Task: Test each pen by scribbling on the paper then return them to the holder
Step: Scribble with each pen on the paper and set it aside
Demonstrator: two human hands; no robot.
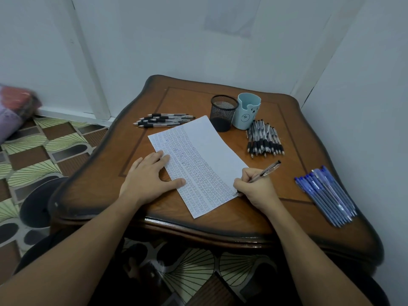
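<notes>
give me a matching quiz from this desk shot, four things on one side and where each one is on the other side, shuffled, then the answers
Things:
1 black mesh holder
2 blue pens
3 left hand
4 pen being tested

Places:
a flat on the left edge of the paper
b piled near the right edge of the table
c upright beyond the paper, beside the pale blue cup
d gripped in the right hand, tip at the paper's near right corner

Pairs: 1-c, 2-b, 3-a, 4-d

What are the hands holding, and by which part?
The right hand grips a translucent dark-ended pen low on its barrel, near the tip. The left hand holds nothing, resting flat on the white paper.
</notes>
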